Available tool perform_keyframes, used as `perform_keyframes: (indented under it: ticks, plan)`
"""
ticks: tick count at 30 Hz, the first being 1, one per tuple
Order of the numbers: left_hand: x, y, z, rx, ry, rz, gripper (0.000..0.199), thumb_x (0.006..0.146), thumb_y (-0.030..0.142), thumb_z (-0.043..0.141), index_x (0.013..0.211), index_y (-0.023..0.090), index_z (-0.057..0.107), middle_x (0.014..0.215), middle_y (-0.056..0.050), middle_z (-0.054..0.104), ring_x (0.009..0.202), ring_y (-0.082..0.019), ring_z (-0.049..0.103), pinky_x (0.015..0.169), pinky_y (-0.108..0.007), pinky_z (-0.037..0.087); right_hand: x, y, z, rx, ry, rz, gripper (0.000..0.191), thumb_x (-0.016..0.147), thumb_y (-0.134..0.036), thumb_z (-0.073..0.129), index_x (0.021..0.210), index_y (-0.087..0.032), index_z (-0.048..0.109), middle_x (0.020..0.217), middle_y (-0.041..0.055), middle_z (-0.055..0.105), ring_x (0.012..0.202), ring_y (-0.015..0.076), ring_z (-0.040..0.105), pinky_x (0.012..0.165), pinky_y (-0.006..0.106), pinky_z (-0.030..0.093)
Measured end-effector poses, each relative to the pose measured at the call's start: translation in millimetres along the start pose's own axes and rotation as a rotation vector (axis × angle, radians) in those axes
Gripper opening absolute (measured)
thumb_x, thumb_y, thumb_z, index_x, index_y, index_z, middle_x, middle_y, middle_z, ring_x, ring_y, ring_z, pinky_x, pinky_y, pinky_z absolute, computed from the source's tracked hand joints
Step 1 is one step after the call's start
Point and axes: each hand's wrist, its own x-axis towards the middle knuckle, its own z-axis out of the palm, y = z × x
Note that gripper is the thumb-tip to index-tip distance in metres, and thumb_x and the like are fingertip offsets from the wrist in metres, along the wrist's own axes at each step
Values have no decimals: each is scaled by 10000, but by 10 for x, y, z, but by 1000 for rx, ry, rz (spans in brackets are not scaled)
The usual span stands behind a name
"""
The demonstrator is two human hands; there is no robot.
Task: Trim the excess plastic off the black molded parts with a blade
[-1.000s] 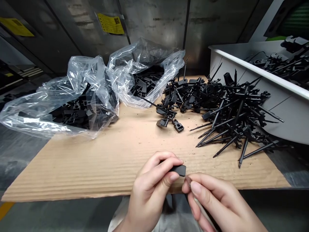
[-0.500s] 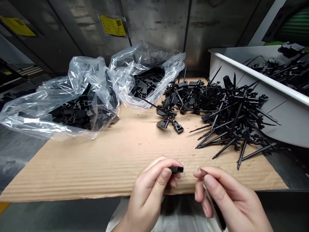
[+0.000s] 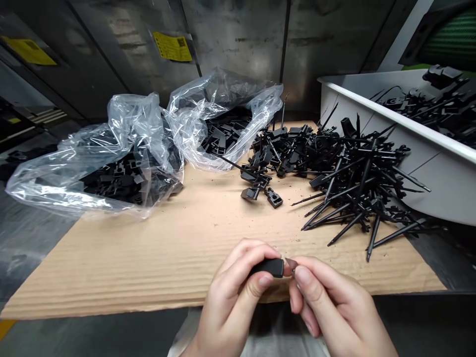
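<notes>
Near the front edge of the cardboard, my left hand (image 3: 238, 290) is closed on a small black plastic part (image 3: 273, 267), its flat side turned up. My right hand (image 3: 327, 297) pinches a knife whose short pointed blade (image 3: 290, 263) sticks out past the thumb and forefinger. The blade tip is beside the right end of the part; whether it touches, I cannot tell. Most of the knife's handle is hidden by my right hand. Beyond my hands, a loose black part (image 3: 274, 198) lies on the cardboard (image 3: 148, 263).
Black parts on thin stems form a tangled pile (image 3: 357, 183) on the right. Behind it stands a grey bin (image 3: 401, 116) with more of them. Two clear plastic bags (image 3: 130, 111) of black parts lie at the back left and centre, before a metal wall (image 3: 241, 39).
My right hand has moved left, bringing the blade close to the part. In my left hand the part has turned, showing a broad flat face instead of its end.
</notes>
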Motion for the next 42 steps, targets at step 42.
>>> perform_keyframes:
  ticks: [42]
  plan:
    - [-3, -4, -12, 71, -37, 10, 242, 882, 85, 484, 989, 267, 602, 942, 15, 566, 923, -124, 523, 807, -136, 395, 29, 77, -87, -180, -202, -322, 197, 855, -206, 468, 708, -224, 597, 532, -59, 519, 485, 66, 499, 479, 153, 364]
